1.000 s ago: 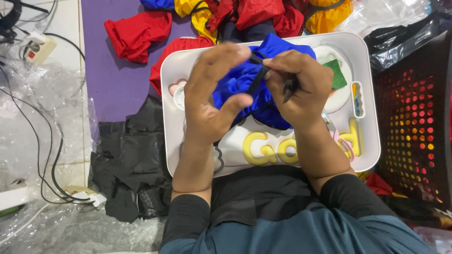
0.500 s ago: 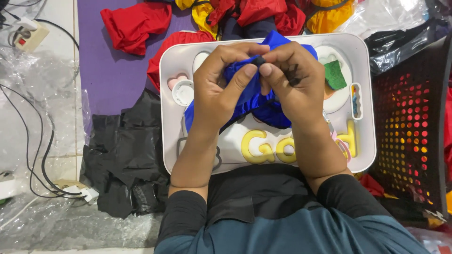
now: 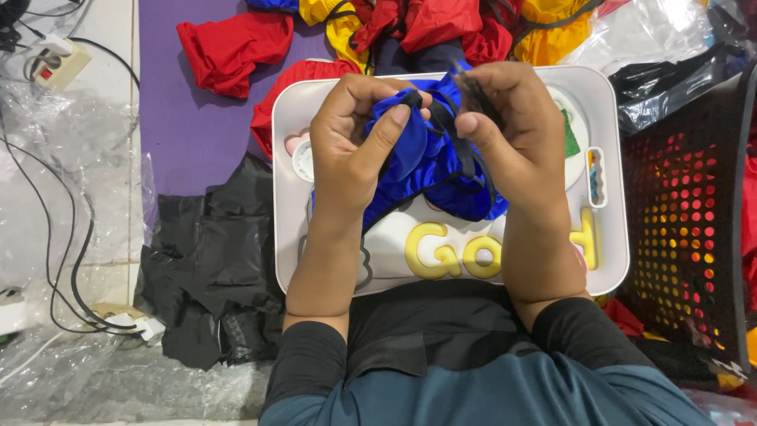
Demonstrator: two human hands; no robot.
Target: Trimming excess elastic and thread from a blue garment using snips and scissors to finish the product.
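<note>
Both my left hand (image 3: 351, 142) and right hand (image 3: 512, 134) pinch the blue pouch (image 3: 430, 162) and its black cord (image 3: 461, 154) above the tray (image 3: 611, 237), cord not yet drawn tight, more pouches (image 3: 229, 51) waiting.

Two hands, left (image 3: 355, 142) and right (image 3: 512, 134); one blue cloth (image 3: 430, 158); one white tray (image 3: 607, 260); one black basket (image 3: 694, 229); one power strip (image 3: 55, 63).

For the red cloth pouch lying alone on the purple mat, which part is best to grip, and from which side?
Judging by its pose, grip the red pouch at its right end, nearest the white tray, coming from above. It lies flat and loose on the purple mat with nothing on it, so a pinch of bunched cloth should lift it. Both the left hand and right hand are busy with the blue pouch.
</note>
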